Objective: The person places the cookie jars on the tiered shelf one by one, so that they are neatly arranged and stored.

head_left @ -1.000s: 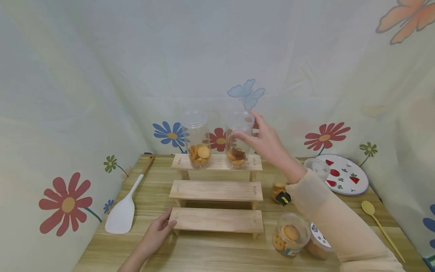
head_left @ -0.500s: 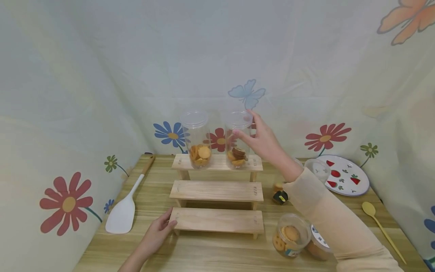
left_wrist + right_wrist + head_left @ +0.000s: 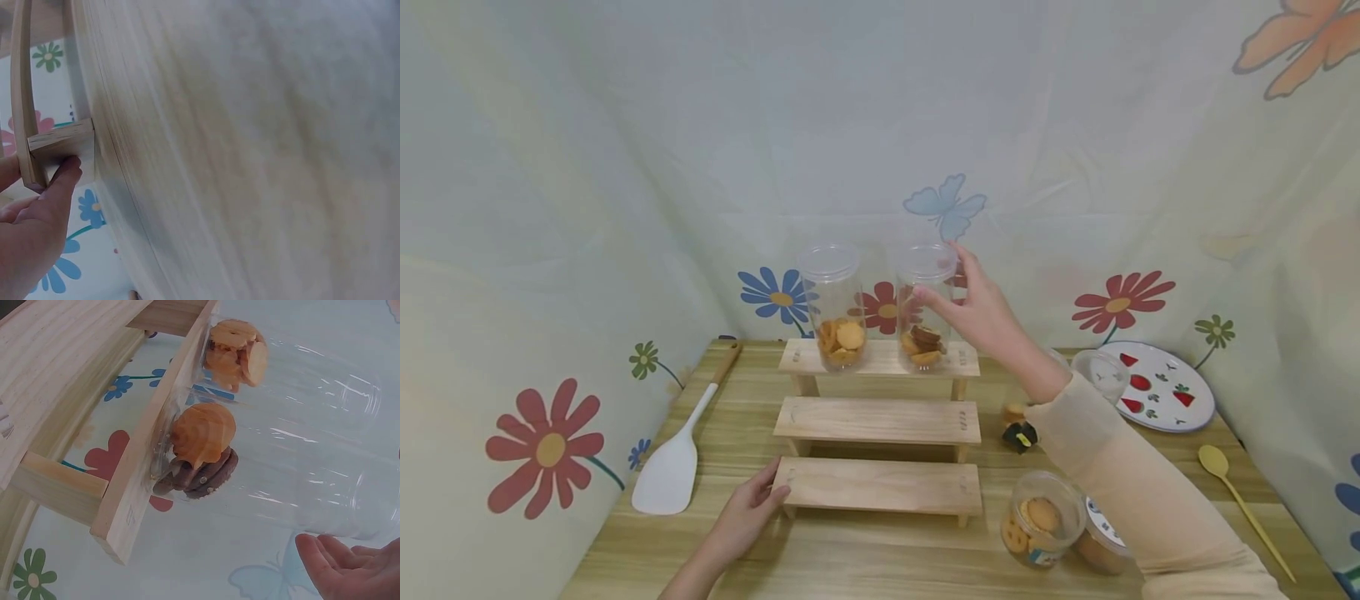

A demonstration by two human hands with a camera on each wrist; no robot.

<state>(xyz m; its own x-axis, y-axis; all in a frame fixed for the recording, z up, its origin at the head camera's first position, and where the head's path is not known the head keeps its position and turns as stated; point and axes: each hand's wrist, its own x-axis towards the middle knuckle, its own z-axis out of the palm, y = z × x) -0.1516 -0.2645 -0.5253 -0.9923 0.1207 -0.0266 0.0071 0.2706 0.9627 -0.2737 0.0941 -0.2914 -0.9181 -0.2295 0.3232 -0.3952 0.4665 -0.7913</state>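
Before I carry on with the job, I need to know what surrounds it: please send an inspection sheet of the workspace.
Surface: wood-grain table; no spill seen.
Job's things: three-tier wooden stand; left jar and right jar upright on its top tier, cookies low inside both.
Clutter: white spatula at left; at right, cookie container, patterned-lid container partly hidden by the sleeve, yellow spoon, fruit-print plate.
Grippers: bare hands; left hand grips the left end of the bottom tier; right hand is at the right jar's upper part, firmness of hold unclear.
Cables: nothing seen.
Surroundings: flower-and-butterfly cloth.
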